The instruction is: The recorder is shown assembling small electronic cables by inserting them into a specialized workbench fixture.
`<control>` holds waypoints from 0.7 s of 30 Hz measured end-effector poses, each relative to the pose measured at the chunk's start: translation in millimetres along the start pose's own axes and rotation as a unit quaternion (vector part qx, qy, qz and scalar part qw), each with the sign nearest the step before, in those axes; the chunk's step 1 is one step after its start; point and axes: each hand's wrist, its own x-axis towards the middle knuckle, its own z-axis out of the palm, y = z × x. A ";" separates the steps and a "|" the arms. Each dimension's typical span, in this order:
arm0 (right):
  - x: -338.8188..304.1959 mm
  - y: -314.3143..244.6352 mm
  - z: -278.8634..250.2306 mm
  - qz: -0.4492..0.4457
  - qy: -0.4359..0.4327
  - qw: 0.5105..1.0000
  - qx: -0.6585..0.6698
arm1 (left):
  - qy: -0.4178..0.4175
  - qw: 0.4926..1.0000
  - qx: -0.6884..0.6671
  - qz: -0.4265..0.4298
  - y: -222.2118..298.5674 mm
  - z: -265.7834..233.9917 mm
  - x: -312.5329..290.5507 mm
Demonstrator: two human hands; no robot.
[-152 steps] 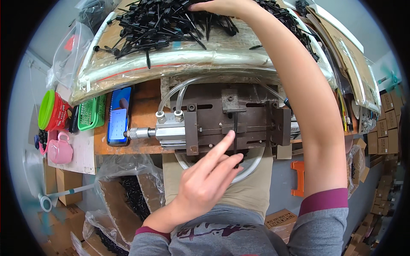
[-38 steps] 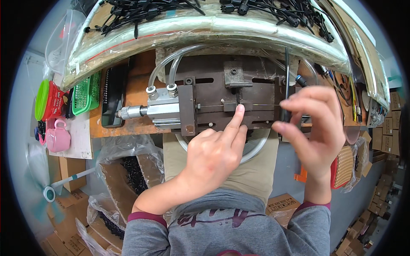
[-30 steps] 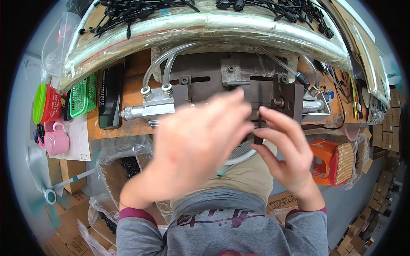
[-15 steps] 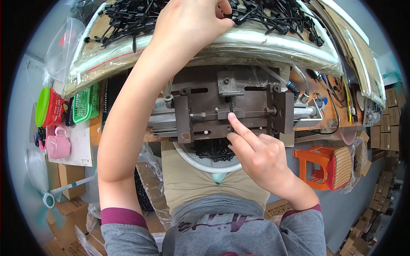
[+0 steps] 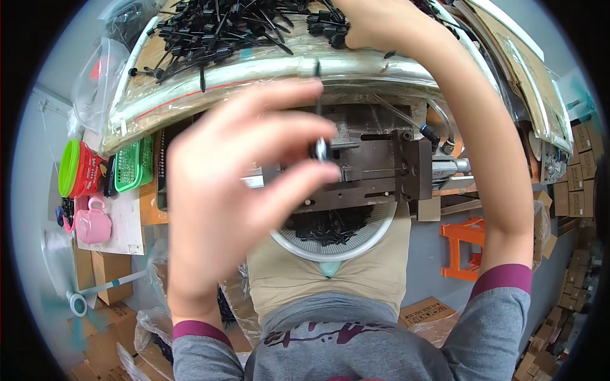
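My left hand [image 5: 232, 171], blurred by motion, is raised above the left part of a dark metal fixture [image 5: 375, 162]. Pinched between its thumb and fingers is a thin-stemmed black plastic part [image 5: 318, 95], its stem pointing up and its thick end near the thumb. My right hand [image 5: 381, 24] reaches to the far side, over a wide tray [image 5: 254, 68] with a pale, plastic-wrapped edge. Many black plastic parts [image 5: 216, 32] with thin stems and thick heads lie heaped there. The right fingertips are hidden at the heap and the upper picture edge.
A pale round basket [image 5: 381, 236] with black parts sits at my lap under the fixture. Air hoses and a blue fitting [image 5: 430, 133] are at its right. Leftward stand a green basket [image 5: 130, 168], a red tub [image 5: 89, 171] and a pink cup [image 5: 93, 223]. An orange stool [image 5: 452, 247] is at right.
My left hand has come back from the heap toward me, with a black part in it. My right hand has left the fixture and reached up to the heap.
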 end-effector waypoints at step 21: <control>-22.1 19.0 -29.0 0.025 0.125 0.976 0.177 | -0.026 0.983 0.174 0.047 -15.6 99.8 -85.9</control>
